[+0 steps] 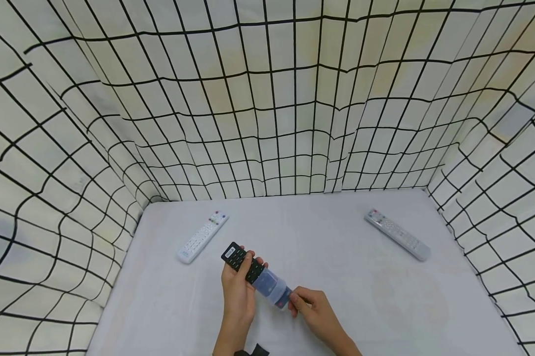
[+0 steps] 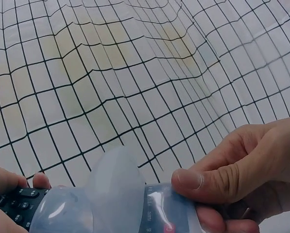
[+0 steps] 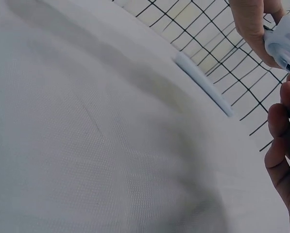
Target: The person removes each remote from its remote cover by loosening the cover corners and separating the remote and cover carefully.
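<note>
A black remote control [image 1: 235, 255] lies slantwise in my left hand [image 1: 239, 294], with the thumb across its buttons and the fingers behind it. A translucent bluish cover [image 1: 267, 285] is around the remote's lower end, leaving the upper part bare. My right hand [image 1: 315, 310] pinches the covered end between thumb and fingers. In the left wrist view, the cover [image 2: 118, 194] has a loose flap standing up in the middle, and a pink button shows through it near the right thumb. The right wrist view catches the cover [image 3: 286, 41] at its upper right edge.
On the white table [image 1: 320, 237], a white remote [image 1: 202, 237] lies to the left, beyond my left hand. A grey remote [image 1: 398, 235] lies at the right. Pale curtains with a black grid [image 1: 276, 99] enclose the table at the back and both sides.
</note>
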Motion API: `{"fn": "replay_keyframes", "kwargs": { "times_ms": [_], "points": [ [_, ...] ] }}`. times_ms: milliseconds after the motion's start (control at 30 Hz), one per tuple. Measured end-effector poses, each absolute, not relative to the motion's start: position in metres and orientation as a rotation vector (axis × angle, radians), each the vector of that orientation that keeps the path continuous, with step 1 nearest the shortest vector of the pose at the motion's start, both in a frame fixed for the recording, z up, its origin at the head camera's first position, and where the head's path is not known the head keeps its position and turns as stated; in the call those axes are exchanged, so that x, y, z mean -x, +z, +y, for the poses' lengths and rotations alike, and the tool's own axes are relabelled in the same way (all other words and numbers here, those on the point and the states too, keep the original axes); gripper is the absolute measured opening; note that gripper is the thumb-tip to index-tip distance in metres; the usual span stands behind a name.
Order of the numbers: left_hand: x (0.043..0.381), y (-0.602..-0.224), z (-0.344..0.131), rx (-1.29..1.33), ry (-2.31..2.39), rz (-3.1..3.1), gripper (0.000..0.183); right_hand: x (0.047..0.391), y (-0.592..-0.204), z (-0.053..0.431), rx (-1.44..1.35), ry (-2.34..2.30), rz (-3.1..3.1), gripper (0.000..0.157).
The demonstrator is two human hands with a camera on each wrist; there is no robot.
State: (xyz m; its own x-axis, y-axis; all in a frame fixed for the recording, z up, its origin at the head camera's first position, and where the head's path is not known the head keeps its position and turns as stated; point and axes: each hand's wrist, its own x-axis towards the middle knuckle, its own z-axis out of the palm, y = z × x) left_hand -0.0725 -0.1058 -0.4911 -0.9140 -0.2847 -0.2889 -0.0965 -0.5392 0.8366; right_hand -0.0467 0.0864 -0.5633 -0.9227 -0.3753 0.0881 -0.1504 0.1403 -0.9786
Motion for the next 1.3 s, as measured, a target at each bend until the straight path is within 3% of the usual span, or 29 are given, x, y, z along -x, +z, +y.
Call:
{"fn": "replay_keyframes", "kwargs": {
  "times_ms": [433,1300],
  "points": [
    [0.0755,-0.4969,-0.1115,-0.76,-2.604,-1.292,0.03,0.0455,-0.5578,0.0839,0.516,-1.87,2.179,0.033],
    [0.0759,-0.4992,-0.1081,-0.758,-2.614,-1.277,0.029,0.0412,-0.5612,0.0907,0.621,-1.864,2.26,0.033]
  ]
}}
